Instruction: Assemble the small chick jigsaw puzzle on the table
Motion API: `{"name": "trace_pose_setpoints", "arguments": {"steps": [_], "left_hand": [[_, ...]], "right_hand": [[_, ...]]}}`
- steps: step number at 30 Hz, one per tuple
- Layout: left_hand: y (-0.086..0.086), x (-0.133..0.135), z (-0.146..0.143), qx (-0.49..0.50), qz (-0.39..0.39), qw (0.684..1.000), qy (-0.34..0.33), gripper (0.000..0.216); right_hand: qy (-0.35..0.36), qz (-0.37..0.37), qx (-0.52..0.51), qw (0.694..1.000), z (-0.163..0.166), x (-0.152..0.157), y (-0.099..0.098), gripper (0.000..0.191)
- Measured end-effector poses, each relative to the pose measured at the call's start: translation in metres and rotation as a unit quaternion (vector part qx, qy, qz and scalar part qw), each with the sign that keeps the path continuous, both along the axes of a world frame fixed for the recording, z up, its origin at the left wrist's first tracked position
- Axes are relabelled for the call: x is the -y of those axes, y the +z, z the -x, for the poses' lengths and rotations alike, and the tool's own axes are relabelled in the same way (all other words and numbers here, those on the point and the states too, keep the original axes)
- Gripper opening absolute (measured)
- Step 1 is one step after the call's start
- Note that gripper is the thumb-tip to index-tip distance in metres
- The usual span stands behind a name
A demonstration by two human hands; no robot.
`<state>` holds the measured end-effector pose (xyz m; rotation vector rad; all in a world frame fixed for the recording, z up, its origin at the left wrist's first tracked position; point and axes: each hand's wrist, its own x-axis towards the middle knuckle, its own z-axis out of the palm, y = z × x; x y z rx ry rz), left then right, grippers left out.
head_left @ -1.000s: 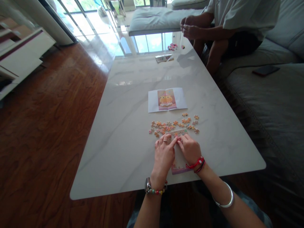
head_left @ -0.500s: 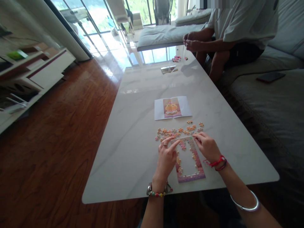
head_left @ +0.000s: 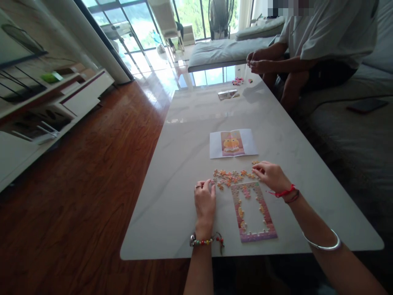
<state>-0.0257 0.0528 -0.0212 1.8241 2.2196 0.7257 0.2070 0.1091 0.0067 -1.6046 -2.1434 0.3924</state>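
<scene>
A half-built jigsaw frame (head_left: 253, 211), pink-bordered with a bare middle, lies near the front edge of the white marble table (head_left: 184, 135). Loose orange and pink pieces (head_left: 231, 177) are scattered just beyond it. My left hand (head_left: 204, 202) rests palm down on the table to the left of the frame, fingers spread by the nearest loose pieces. My right hand (head_left: 272, 175) reaches over the right end of the loose pieces, fingers curled as if pinching one; what they hold is hidden. A folded reference picture (head_left: 232, 143) of an orange figure lies further up the table.
Another person sits on the grey sofa (head_left: 346, 123) at the far right, hands (head_left: 258, 62) together over the table's far end, where pink pieces (head_left: 238, 80) and a small packet (head_left: 227, 94) lie. A dark phone (head_left: 367, 105) rests on the sofa. Wooden floor and low shelves are to the left.
My hands have drawn apart off the puzzle frame: the left moved down-left onto the bare table, the right moved right to the loose pieces. The view has tilted up and shifted.
</scene>
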Motion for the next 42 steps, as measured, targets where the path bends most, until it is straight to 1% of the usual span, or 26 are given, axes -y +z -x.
{"name": "trace_pose_setpoints", "arguments": {"steps": [2,4,5,7,11,14,17,20,23,29,35,38,40,42], "left_hand": [[0.000,-0.003,-0.002,-0.017,-0.004,1.000,0.003,0.025],[-0.001,-0.007,-0.003,-0.032,-0.005,0.999,0.005,0.024],[-0.001,-0.009,-0.003,-0.038,-0.003,0.999,0.005,0.022],[-0.002,-0.014,-0.003,-0.045,0.006,0.999,0.004,0.017],[0.004,-0.018,-0.007,-0.054,0.036,0.998,0.009,0.011],[0.011,-0.014,-0.012,-0.037,0.065,0.997,0.012,0.015],[0.014,-0.008,-0.017,-0.044,0.074,0.996,0.013,0.017],[0.012,-0.003,-0.021,-0.057,0.086,0.995,0.011,0.019],[0.011,0.000,-0.020,-0.036,0.117,0.992,0.018,0.019],[0.016,0.008,-0.014,-0.014,0.142,0.989,0.046,0.026],[0.014,0.013,-0.006,0.024,0.145,0.989,0.008,0.014],[0.017,0.016,-0.002,0.110,0.143,0.983,-0.016,0.006],[0.023,0.019,-0.003,0.191,0.141,0.969,-0.068,0.004],[0.029,0.022,-0.009,0.256,0.147,0.945,-0.139,0.006]], "right_hand": [[-0.078,0.005,0.020,0.997,-0.032,-0.002,-0.003,0.017],[-0.125,0.022,0.029,0.991,-0.056,-0.002,-0.005,0.017],[-0.132,0.031,0.027,0.990,-0.063,-0.002,-0.005,0.017],[-0.120,0.043,0.009,0.992,-0.065,0.000,-0.007,0.017],[-0.062,0.040,-0.045,0.996,-0.041,0.012,-0.007,0.016],[-0.009,0.055,-0.096,0.994,-0.020,0.027,-0.003,0.017],[0.041,0.079,-0.133,0.987,-0.008,0.037,0.001,0.018],[0.053,0.074,-0.122,0.988,-0.005,0.039,0.001,0.017],[0.046,0.061,-0.109,0.991,-0.009,0.039,-0.002,0.016],[0.059,0.039,-0.103,0.992,-0.012,0.043,-0.008,0.016],[0.079,0.038,-0.105,0.991,0.000,0.052,-0.005,0.017],[0.087,0.065,-0.140,0.984,0.013,0.058,-0.001,0.016],[0.095,0.095,-0.182,0.974,0.025,0.063,0.002,0.018],[0.102,0.126,-0.234,0.959,0.037,0.067,0.004,0.024]]}}
